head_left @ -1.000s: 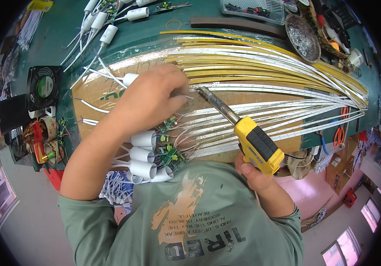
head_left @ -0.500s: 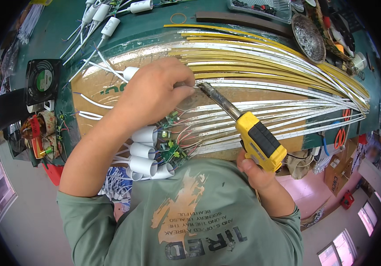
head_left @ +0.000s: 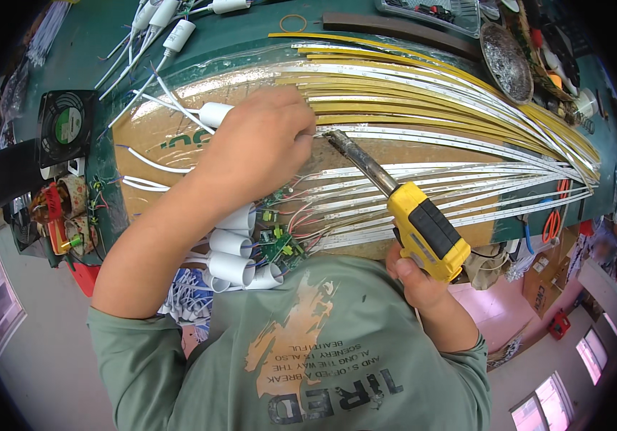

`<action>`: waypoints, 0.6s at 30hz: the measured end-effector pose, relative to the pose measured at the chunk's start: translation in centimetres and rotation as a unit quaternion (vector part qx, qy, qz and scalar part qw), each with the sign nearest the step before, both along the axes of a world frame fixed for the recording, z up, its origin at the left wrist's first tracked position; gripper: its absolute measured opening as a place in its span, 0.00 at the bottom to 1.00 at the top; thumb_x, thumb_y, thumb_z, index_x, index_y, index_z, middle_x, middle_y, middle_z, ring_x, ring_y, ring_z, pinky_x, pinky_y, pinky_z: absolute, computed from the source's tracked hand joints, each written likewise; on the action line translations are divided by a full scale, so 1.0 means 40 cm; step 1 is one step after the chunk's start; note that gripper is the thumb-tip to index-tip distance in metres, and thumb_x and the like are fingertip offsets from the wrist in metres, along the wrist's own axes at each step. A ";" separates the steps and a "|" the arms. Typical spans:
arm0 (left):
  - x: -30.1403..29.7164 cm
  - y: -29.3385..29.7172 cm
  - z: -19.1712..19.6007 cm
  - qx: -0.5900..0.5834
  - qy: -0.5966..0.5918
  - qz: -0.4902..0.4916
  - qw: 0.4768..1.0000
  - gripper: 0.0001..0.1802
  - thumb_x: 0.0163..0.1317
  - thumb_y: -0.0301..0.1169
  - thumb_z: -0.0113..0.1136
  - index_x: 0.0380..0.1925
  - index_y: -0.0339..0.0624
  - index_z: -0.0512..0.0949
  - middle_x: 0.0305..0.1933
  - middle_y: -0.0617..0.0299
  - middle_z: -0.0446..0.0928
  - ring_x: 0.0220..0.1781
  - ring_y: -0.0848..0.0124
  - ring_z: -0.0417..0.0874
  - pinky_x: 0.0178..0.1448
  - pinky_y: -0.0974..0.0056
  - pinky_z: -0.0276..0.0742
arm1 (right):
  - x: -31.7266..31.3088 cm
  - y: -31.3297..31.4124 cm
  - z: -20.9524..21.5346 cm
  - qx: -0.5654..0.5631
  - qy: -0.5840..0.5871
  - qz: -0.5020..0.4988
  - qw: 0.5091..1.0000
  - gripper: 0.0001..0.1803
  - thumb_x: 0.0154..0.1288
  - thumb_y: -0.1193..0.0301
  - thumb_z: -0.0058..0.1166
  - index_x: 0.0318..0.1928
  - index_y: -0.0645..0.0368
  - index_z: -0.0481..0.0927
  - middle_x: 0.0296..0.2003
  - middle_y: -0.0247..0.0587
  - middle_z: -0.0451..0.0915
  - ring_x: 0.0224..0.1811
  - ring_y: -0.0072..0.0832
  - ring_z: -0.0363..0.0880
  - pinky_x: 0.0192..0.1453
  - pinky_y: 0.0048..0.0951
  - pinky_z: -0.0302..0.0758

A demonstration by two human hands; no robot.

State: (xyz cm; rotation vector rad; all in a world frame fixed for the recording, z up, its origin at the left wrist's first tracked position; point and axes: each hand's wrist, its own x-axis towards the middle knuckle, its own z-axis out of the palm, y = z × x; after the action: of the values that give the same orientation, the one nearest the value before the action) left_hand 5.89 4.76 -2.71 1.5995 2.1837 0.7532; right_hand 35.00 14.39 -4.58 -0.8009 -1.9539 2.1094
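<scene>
My right hand (head_left: 417, 284) grips a yellow and black soldering gun (head_left: 432, 231). Its dark metal tip rests at the left end of a white LED strip (head_left: 402, 135), close to my left fingertips. My left hand (head_left: 259, 147) is closed in a pinch over that strip end; whatever lies between the fingers is hidden. Beneath my left wrist are green circuit boards (head_left: 279, 246) with thin wires running to more white LED strips (head_left: 423, 188). White cylindrical housings (head_left: 231, 267) lie beside the boards, and another white housing (head_left: 215, 114) sits behind my left hand.
Yellow-backed strips (head_left: 394, 108) fan across the cardboard (head_left: 157, 136). A black fan (head_left: 66, 128) stands at the left, cabled white housings (head_left: 179, 36) at the far left. A worn metal dish (head_left: 507, 63), dark bar (head_left: 398, 34) and clear parts tray (head_left: 434, 14) occupy the far right; orange-handled scissors (head_left: 552, 224) lie nearer.
My left hand has turned slightly, with its fingers curled further in. The soldering gun's tip remains at the strip end. The whole view has shifted a little.
</scene>
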 end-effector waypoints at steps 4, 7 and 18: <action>0.002 0.003 -0.001 -0.004 0.011 0.002 1.000 0.04 0.51 0.25 0.55 0.23 0.36 0.77 0.32 0.53 0.76 0.43 0.53 0.77 0.49 0.52 0.74 | 0.004 -0.001 -0.001 -0.007 -0.012 -0.002 1.000 0.31 0.62 0.63 0.59 0.61 0.68 0.66 0.26 0.38 0.73 0.23 0.23 0.69 0.26 0.24 0.67; -0.001 0.001 -0.002 -0.015 0.031 -0.008 0.999 0.03 0.51 0.25 0.58 0.26 0.37 0.76 0.35 0.56 0.77 0.42 0.54 0.78 0.48 0.55 0.75 | 0.007 0.003 -0.002 -0.032 -0.012 0.006 0.999 0.33 0.62 0.61 0.60 0.61 0.68 0.66 0.25 0.36 0.70 0.23 0.23 0.67 0.26 0.24 0.67; -0.001 0.000 -0.003 -0.016 0.034 -0.006 0.999 0.04 0.51 0.25 0.58 0.27 0.37 0.76 0.36 0.56 0.77 0.43 0.54 0.78 0.48 0.55 0.75 | 0.003 0.000 -0.006 -0.036 -0.014 -0.001 0.999 0.26 0.61 0.62 0.61 0.52 0.65 0.68 0.24 0.34 0.69 0.23 0.22 0.68 0.26 0.24 0.68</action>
State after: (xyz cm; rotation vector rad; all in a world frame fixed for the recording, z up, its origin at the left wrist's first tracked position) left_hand 5.86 4.77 -2.81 1.6435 2.2191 0.6666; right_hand 35.10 14.40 -4.83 -0.8490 -1.9000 2.1910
